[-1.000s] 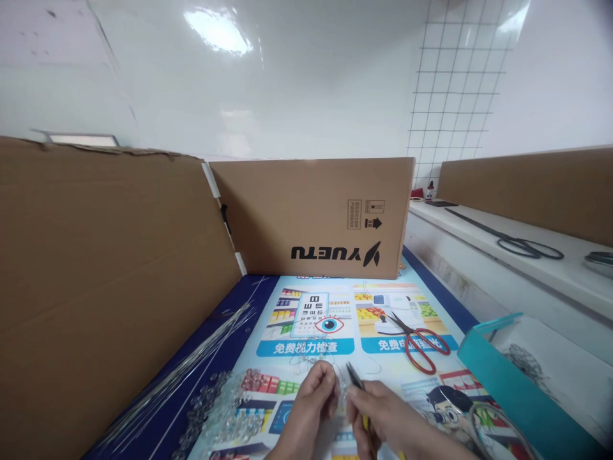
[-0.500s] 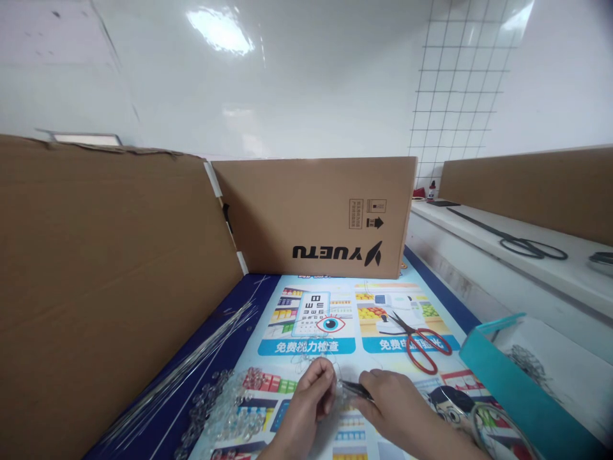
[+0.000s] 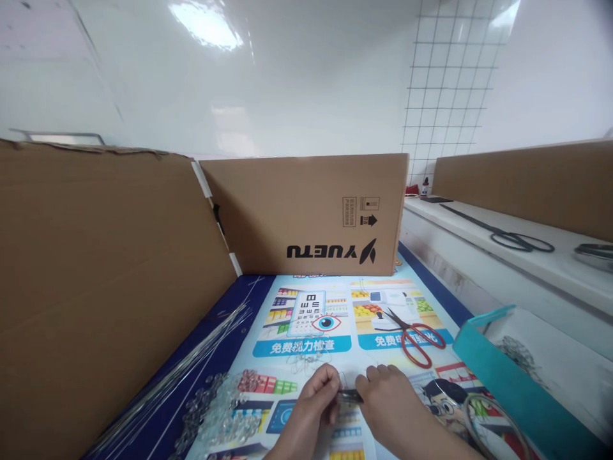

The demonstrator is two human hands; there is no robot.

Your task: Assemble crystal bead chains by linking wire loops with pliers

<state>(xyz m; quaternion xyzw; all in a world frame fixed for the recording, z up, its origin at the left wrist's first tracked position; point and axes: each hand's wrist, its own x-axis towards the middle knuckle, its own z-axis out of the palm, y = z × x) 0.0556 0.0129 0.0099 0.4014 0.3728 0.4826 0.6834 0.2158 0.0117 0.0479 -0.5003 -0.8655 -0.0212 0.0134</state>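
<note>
2 bare hands meet low over the printed poster mat (image 3: 306, 319): the left hand (image 3: 313, 399) pinches a small clear piece I cannot identify, and the right hand (image 3: 390, 399) grips thin dark metal pliers (image 3: 349, 397) touching it. Clear glass beads (image 3: 220, 415) lie left; red-handled scissors (image 3: 416, 332) beyond; a brown cardboard box (image 3: 306, 214) farthest.

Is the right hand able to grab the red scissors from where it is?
Probably yes. The red scissors lie in the open just beyond the right hand, nothing between them, but that hand already holds pliers.
</note>
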